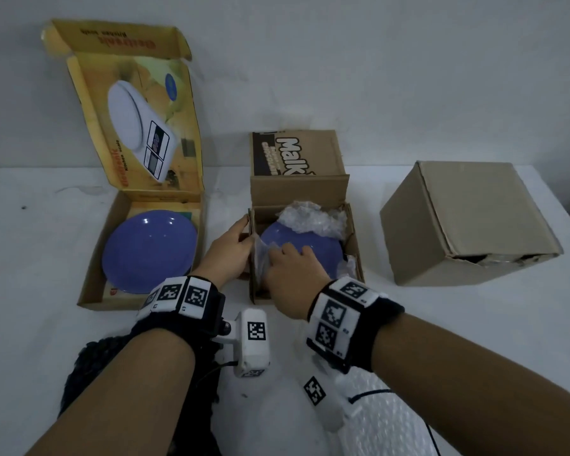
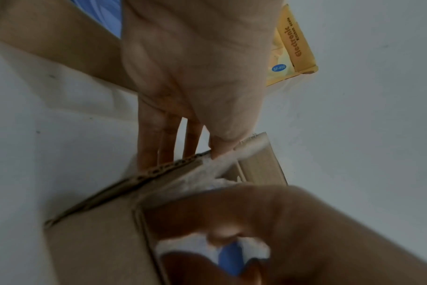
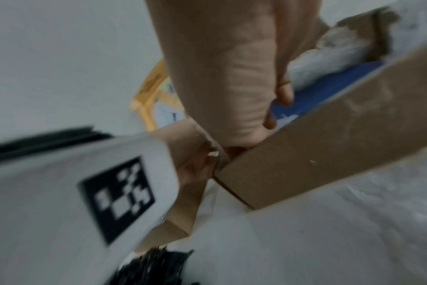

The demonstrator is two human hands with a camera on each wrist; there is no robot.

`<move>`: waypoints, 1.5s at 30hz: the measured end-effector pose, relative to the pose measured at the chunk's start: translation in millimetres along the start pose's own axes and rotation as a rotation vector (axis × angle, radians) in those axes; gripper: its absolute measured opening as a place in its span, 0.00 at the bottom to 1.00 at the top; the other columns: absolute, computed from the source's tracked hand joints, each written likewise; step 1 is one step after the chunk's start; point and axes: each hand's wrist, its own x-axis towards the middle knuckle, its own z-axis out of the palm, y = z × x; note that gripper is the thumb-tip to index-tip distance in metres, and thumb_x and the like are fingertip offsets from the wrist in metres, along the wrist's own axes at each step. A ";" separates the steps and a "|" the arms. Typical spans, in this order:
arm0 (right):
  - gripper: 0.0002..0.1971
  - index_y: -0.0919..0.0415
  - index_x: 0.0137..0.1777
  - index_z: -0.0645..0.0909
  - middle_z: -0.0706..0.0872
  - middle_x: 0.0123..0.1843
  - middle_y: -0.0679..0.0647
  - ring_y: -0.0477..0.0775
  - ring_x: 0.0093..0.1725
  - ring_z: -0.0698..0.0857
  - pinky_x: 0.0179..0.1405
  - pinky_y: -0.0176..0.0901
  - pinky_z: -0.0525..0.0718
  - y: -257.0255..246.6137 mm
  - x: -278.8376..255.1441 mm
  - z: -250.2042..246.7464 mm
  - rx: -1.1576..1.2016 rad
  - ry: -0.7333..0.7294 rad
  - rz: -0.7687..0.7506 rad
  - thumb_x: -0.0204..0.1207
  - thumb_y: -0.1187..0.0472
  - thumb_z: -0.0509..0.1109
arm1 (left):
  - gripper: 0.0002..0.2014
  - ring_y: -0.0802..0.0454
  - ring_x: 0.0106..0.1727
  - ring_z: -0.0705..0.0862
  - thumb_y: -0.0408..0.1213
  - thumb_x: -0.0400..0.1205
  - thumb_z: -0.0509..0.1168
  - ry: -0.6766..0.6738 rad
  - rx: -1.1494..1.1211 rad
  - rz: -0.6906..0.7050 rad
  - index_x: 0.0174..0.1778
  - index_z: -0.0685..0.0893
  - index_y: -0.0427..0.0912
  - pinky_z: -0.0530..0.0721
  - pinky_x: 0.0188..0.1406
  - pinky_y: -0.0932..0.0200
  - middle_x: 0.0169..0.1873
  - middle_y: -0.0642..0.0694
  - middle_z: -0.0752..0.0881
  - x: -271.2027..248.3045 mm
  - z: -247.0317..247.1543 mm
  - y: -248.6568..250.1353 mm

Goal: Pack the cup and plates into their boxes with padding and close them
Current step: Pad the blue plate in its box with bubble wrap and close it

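Observation:
A brown middle box (image 1: 354,248) holds a blue plate (image 1: 320,255) with bubble wrap (image 1: 310,215) bunched over its far side. My left hand (image 1: 234,245) pinches the box's left side flap (image 2: 159,171), fingers outside and thumb inside. My right hand (image 1: 287,261) reaches into the box from the near left. Its curled fingers (image 3: 268,121) grip the wrap's edge (image 1: 260,258) against the plate (image 3: 329,84). At the left, an open yellow kitchen-scale box (image 1: 96,258) holds a second blue plate (image 1: 148,251), uncovered. No cup shows.
A closed plain brown box (image 1: 468,222) stands at the right. A sheet of bubble wrap (image 1: 385,422) lies at the near right edge, and a dark knitted thing (image 1: 89,366) sits under my left forearm. The yellow box's lid (image 1: 139,110) stands upright against the wall.

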 end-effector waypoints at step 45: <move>0.20 0.55 0.39 0.76 0.83 0.40 0.50 0.52 0.42 0.81 0.47 0.49 0.76 15.8 -5.2 4.2 0.820 0.239 0.221 0.70 0.36 0.69 | 0.22 0.56 0.43 0.83 0.36 0.85 0.59 -0.055 -0.295 -0.145 0.76 0.69 0.52 0.81 0.31 0.59 0.55 0.48 0.83 -10.9 -4.5 11.4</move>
